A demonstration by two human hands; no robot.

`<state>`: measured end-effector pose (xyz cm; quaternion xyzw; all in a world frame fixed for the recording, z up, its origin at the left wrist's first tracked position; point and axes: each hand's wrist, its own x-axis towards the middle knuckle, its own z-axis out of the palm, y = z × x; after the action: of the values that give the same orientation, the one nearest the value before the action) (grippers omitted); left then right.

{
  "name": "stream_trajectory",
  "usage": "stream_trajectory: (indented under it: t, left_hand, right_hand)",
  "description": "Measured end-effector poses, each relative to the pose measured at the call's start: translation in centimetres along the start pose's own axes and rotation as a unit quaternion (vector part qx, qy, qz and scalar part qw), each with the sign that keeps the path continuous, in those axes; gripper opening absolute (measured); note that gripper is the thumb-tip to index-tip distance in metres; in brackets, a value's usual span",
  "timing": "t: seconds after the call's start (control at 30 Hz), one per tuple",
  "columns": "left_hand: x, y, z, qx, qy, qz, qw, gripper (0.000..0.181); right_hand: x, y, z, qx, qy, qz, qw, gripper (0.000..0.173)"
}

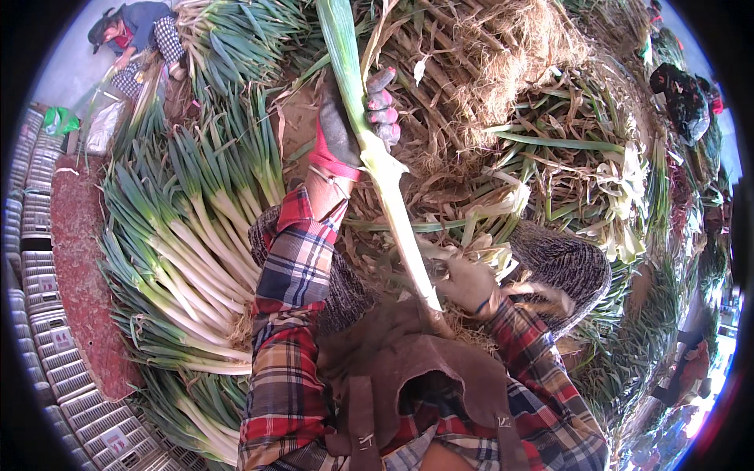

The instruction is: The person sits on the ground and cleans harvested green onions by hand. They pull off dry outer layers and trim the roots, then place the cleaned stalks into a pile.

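Note:
My left hand (353, 126), in a dark and pink work glove, grips a large green onion stalk (397, 212) where its green leaves turn white. The stalk slants down to its root end by the brown apron on my lap. Beside the lower white part is my right hand (471, 285), blurred and in a pale glove; its fingers are too unclear to tell whether they hold anything. Peeled outer leaves (495, 206) lie just beyond it. Left of my left forearm, cleaned green onions (200, 282) lie fanned out, roots towards me.
Untrimmed stalks with dry roots (500, 70) are heaped ahead. Leaf scraps (612, 194) lie at right. A worn red board (88, 265) and plastic crates (53, 341) line the left. A co-worker (138, 35) sits at upper left beside more green onions (241, 41); other people are at far right.

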<state>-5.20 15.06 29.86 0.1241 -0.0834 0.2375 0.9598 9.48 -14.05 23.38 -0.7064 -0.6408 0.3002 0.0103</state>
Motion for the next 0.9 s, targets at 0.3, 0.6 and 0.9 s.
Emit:
stream_trajectory:
  t: [0.3, 0.6, 0.9]
  left_hand:
    - [1.3, -1.7, 0.6, 0.061, 0.073, -0.047, 0.994, 0.083]
    - [0.4, -2.0, -1.3, 0.382, 0.315, 0.114, 0.861, 0.044]
    - [0.5, -2.6, -2.2, 0.322, 0.352, 0.191, 0.858, 0.029]
  right_hand:
    - [9.3, -9.2, -10.1, 0.64, -0.047, -0.104, 0.76, 0.035]
    - [11.3, -7.1, -6.7, 0.386, 0.244, -0.045, 0.889, 0.039]
    - [12.1, -6.6, -4.8, 0.52, 0.239, -0.082, 0.816, 0.033]
